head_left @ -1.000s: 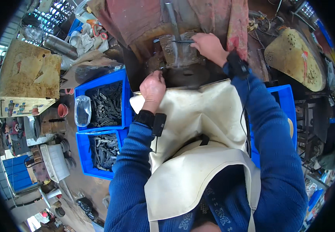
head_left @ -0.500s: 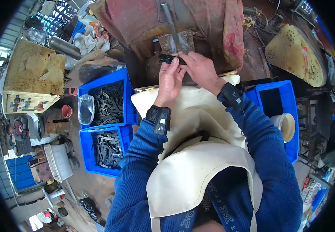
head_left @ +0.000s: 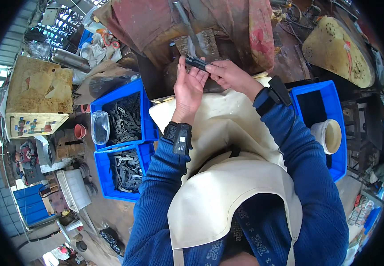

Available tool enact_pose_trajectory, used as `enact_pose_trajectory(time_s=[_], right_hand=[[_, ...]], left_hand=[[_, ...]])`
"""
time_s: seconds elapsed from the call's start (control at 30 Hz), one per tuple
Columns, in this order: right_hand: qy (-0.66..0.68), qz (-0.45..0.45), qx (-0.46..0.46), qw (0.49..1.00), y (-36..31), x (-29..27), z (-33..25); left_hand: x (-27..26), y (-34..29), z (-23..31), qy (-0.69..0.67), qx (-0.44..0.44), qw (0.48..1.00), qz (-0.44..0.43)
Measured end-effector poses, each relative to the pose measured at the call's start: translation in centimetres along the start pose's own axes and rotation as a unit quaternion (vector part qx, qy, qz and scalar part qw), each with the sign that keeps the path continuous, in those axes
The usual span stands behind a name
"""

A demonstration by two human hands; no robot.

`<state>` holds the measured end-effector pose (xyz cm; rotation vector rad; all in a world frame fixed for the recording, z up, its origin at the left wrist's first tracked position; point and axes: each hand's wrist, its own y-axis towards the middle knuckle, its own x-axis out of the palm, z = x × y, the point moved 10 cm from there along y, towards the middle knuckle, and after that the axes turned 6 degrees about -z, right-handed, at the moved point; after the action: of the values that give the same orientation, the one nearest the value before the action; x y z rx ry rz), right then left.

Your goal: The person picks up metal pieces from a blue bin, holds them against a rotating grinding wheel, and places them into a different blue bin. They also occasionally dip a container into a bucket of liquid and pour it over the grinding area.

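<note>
A slim black part [head_left: 196,62], long and slotted-looking, is held at its right end by my right hand [head_left: 232,74], thumb on top and fingers curled beneath. My left hand [head_left: 189,92] is palm up with its fingers stretched out under and beside the part's left end. Whether those fingers touch it, I cannot tell. Just beyond both hands is a machine with a metal rod [head_left: 185,20] slanting above a worn, dusty block [head_left: 209,44], with reddish cloth [head_left: 147,24] draped around it. A cream apron [head_left: 227,208] covers my front and lap.
To my left, two blue bins [head_left: 153,113] hold many dark parts [head_left: 123,122]; a clear plastic tub [head_left: 100,127] sits at the upper bin's edge. To my right, another blue bin [head_left: 339,144] holds a white bucket [head_left: 332,136]. A rusty cream cabinet [head_left: 39,86] stands far left.
My left hand has loosened from the black part and opened. My right hand now holds the part at its right end, and the part tilts down to the right. The view has shifted slightly.
</note>
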<state>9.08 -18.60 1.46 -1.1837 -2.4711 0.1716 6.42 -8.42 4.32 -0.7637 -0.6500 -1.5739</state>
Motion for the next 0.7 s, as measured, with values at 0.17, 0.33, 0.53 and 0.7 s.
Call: enact_pose_trajectory(time_s=[0.17,0.33,0.53,0.7], right_hand=[[0.07,-0.025,0.014,0.997,-0.4,0.4,0.2],[-0.012,-0.03,0.036,0.999,-0.2,0.7,0.6],[-0.302,0.045,-0.089,0.948,1.1,0.0,-0.5],[-0.492,0.134,-0.165,0.845,0.6,1.3,-1.6]], left_hand=[[-0.2,0.3,0.7,0.076,0.0,0.997,-0.018],[-1.5,0.5,0.9,0.13,-0.01,0.991,-0.005],[-3.8,0.4,0.3,0.187,-0.018,0.98,0.07],[-4.5,1.7,0.2,0.219,0.015,0.968,0.122]])
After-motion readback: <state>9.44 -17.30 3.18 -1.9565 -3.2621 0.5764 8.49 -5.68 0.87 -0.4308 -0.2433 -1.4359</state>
